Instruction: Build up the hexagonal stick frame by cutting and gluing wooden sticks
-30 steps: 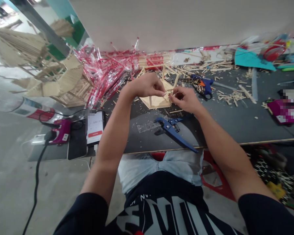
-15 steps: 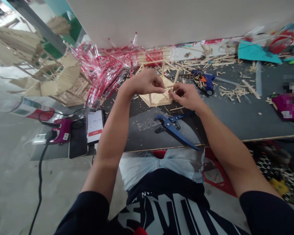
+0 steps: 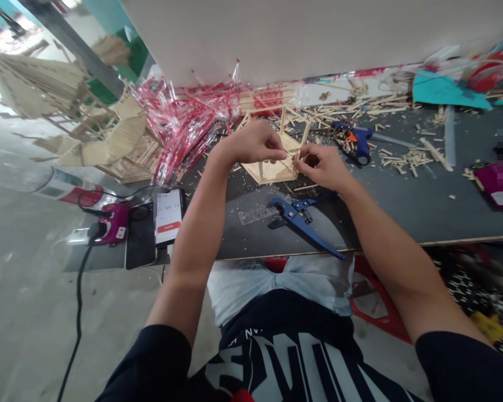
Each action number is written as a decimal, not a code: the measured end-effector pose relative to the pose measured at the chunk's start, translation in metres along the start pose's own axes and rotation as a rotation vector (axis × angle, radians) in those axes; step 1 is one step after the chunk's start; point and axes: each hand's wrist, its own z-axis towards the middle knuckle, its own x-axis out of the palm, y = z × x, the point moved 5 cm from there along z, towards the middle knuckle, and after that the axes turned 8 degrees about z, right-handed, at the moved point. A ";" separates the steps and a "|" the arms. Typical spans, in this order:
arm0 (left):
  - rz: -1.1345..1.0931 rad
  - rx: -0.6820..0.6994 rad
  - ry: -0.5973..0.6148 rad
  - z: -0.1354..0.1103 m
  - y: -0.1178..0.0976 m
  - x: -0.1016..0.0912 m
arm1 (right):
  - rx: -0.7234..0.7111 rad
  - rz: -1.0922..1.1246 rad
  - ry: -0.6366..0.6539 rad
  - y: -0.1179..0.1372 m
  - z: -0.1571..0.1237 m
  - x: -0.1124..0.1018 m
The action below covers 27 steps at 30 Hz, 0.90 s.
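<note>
A small hexagonal model of pale wooden sticks (image 3: 272,174) rests on the dark table, thin posts rising from its rim. Over its right front side both my hands work close together. My left hand (image 3: 257,142) is closed in a pinch above the base, its fingertips at a thin stick rail; whatever they grip is too small to tell. My right hand (image 3: 322,166) pinches at the model's right edge beside a post, and its fingers hide what is between them. Nearer to me lies a blue-handled cutter (image 3: 305,226), next to a clear ruler (image 3: 254,214).
Red-and-clear plastic wrappers (image 3: 184,123) heap at the back left. A blue glue gun (image 3: 361,140) lies among stick offcuts (image 3: 406,162) on the right. To the left are a lit phone (image 3: 167,216), a purple power strip (image 3: 114,223) and a larger stick structure (image 3: 121,128).
The view has shifted slightly, moving everything a little to the right. My left fingertips sit slightly farther from the rail; my right hand keeps its pinch at the model's edge.
</note>
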 end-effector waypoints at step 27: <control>0.312 0.025 -0.046 -0.006 -0.022 -0.009 | -0.031 0.151 -0.148 -0.003 -0.001 0.000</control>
